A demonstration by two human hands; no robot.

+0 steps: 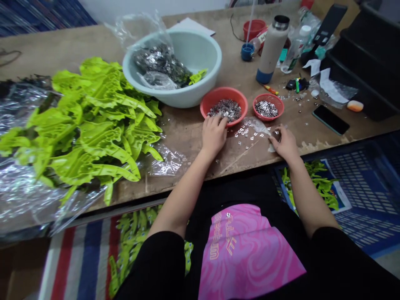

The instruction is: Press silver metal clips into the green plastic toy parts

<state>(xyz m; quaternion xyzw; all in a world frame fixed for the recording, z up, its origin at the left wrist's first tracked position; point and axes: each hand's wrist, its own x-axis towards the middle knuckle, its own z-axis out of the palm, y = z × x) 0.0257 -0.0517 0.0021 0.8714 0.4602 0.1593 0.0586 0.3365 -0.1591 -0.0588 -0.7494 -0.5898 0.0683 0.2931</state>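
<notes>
My left hand [214,134] is closed over the near rim of a red bowl [204,104], its fingertips partly hidden at the edge. Small shiny metal clips [229,109] fill part of that bowl. On the tabletop to the right, my right hand [286,142] has thumb and forefinger apart, beside a crumpled piece of clear plastic [261,126]. Loose metal clips [245,132] are scattered between the two hands. Just beyond, a smaller red basket [280,102] contains more shiny metal pieces [266,108].
Lime-green plastic parts [93,125] are heaped at left on clear sheeting. Behind stands a pale blue basin [206,50] with bagged dark pieces. A bottle [272,50], phone [330,119] and black bins [365,58] occupy the right. Below the table edge is a blue crate [362,183].
</notes>
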